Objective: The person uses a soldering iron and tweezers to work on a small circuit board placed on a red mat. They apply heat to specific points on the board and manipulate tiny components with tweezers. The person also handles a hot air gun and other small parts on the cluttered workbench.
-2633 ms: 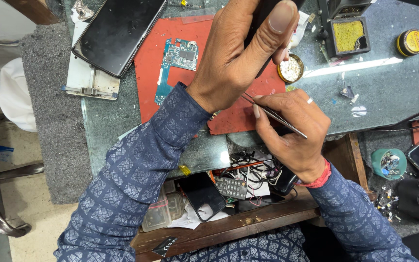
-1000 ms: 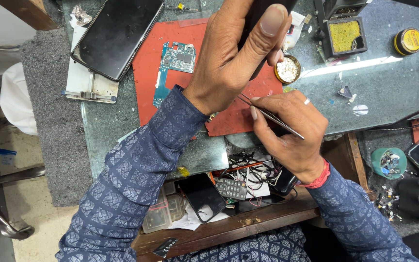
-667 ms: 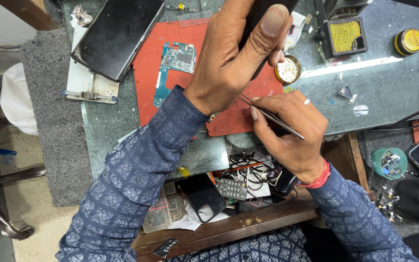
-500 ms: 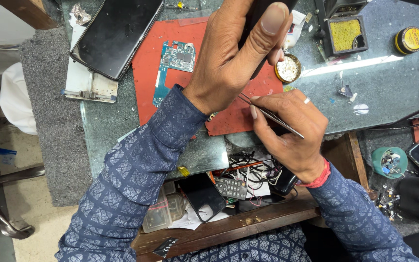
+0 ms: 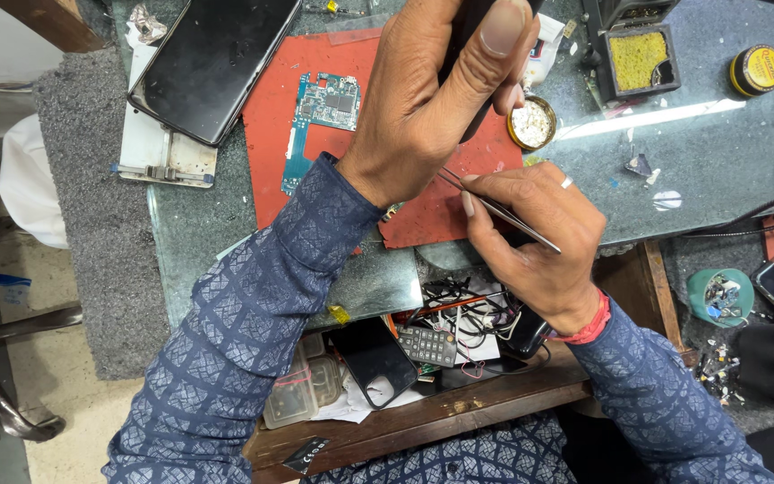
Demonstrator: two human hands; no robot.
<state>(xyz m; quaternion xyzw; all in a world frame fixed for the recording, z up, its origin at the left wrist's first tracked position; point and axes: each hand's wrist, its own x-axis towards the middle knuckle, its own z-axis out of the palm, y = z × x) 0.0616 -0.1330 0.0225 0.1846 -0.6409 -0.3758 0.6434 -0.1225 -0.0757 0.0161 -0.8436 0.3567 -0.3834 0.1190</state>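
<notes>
We are mid-repair: our left hand [image 5: 423, 108] is clenching a dark handset [image 5: 472, 54] at twelve o'clock, our right hand [image 5: 539, 242] is pinching tweezers [image 5: 499, 211]; the circuit board [image 5: 320, 121] probably is lying unfitted on the red mat [image 5: 288, 170].

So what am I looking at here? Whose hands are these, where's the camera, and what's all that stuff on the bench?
There is no machine here: a person works with two bare hands, and the one picture comes from a camera on their head, looking down at a glass-topped bench. The left hand is raised close to the camera and grips a dark object, mostly hidden by the fingers. The right hand pinches thin metal tweezers, whose tip points toward the left hand. Below them lies a red mat with a blue-green circuit board on it. Further left is a dark phone. To the right sit a small round tin, a yellow sponge in a black holder and a yellow-lidded jar. An open drawer under the bench holds wires and parts.
</notes>
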